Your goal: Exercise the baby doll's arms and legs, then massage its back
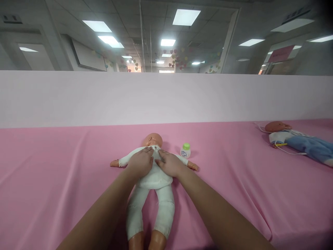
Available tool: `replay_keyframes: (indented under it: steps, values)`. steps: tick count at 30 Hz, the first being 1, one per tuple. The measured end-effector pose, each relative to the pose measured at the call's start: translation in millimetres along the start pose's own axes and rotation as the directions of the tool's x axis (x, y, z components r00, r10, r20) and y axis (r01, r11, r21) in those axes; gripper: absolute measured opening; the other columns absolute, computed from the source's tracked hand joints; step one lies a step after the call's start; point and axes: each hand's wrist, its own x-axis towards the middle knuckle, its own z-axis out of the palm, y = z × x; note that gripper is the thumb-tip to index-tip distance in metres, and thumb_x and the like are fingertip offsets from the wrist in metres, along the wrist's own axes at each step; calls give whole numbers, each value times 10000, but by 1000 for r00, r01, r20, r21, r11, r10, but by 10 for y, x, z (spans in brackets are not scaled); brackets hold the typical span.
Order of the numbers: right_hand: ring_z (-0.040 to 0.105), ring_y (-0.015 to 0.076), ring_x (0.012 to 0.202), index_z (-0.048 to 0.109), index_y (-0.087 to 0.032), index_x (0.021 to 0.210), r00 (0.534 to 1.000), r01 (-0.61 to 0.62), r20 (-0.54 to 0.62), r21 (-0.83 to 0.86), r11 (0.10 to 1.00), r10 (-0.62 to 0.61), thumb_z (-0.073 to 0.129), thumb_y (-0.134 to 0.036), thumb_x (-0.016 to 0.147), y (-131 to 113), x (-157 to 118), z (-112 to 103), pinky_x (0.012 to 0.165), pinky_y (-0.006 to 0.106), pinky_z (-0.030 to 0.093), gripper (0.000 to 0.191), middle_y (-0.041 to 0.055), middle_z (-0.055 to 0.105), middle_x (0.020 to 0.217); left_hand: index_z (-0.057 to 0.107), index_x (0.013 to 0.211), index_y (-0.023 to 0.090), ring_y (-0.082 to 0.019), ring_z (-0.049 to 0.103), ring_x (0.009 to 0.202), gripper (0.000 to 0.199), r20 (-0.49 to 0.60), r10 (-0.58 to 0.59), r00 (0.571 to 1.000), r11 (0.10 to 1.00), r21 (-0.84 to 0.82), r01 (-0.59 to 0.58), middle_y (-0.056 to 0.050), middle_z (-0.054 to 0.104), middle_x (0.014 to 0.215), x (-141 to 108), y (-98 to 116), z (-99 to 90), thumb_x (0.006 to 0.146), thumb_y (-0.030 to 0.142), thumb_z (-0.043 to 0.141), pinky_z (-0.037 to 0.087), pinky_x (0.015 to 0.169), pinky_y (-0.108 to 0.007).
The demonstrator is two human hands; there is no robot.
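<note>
A baby doll (153, 181) with a white cloth body lies on its back, its arms spread and its legs toward me. Its bare head is turned to one side. My left hand (142, 162) rests flat on the left side of the doll's chest, fingers stretched toward the neck. On the right side of the chest lies my right hand (170, 163), also flat with its fingers extended. Neither hand grips anything. Just beyond the doll's right-hand arm stands a small clear jar (185, 152) with a green lid, upright and untouched.
A pink cloth (78, 166) with some folds covers the table. Far to the right lies a second doll (307, 144) in white and blue clothing, with a thin white cord around it. Behind the table rises a low white wall (166, 97) with glass above it.
</note>
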Motion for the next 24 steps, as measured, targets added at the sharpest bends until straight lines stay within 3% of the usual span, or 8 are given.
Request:
replay_keyframes:
  steps: [7,9,12,15,17,19,22,24]
  values:
    - [427,281,1520,493,-205,1568,1000,16,2,57,998,-16,497,-468,1032,4,-24,-16,1237,420,318,597,93,471,1635,554,1504,103,-298,483,1479,545,13,-45,999,998,-49,46,-160,531,1586,-41,-27,91,1005,240,384,351,1226,-448]
    - [523,293,1441,568,-251,1504,1000,-1,-16,83,997,3,496,-472,1031,-11,-72,-79,1164,410,395,528,70,565,1566,540,1521,126,-294,471,1487,552,21,-68,997,995,-67,69,-139,515,1603,-79,-44,49,1011,272,389,348,1226,-443]
    - [700,293,1160,687,-282,1334,999,-44,-13,84,995,45,506,-451,1017,-46,-201,-198,935,390,509,402,53,750,1299,563,1494,132,-328,502,1456,541,12,-116,993,988,-99,117,-141,555,1569,-202,-40,-71,1007,313,412,370,1198,-458]
    - [718,264,850,757,-261,1020,996,-90,0,-3,996,90,508,-445,1000,-91,-347,-289,688,355,471,310,42,792,949,701,1237,192,-340,691,1174,385,-7,-173,985,974,-149,170,-118,756,1258,-375,-9,-190,988,318,436,502,993,-454]
    - [694,250,775,735,-249,881,993,-117,-5,-57,992,116,518,-445,988,-122,-417,-303,631,344,426,312,42,765,840,711,974,236,-312,730,922,265,-12,-238,971,954,-194,231,-80,782,969,-477,-1,-216,962,309,457,526,813,-427]
    - [702,258,813,733,-241,907,990,-138,-17,-62,988,138,529,-447,982,-147,-451,-275,652,347,436,300,56,770,874,676,866,253,-300,721,853,223,-14,-343,939,901,-286,325,-63,758,872,-544,-23,-173,943,327,481,521,745,-412]
    - [707,313,1057,719,-221,1186,985,-170,-41,-23,985,169,548,-473,977,-165,-452,-182,815,385,494,369,108,774,1142,689,980,250,-328,719,1020,237,1,-532,847,733,-499,461,-85,777,1051,-566,-116,0,926,429,543,553,824,-442]
    - [673,339,1179,662,-207,1334,979,-196,-51,-4,981,196,543,-509,982,-166,-435,-116,920,418,496,478,132,740,1270,680,1058,236,-337,705,1119,313,67,-598,799,593,-634,497,-112,765,1167,-542,-197,136,925,493,559,567,892,-459]
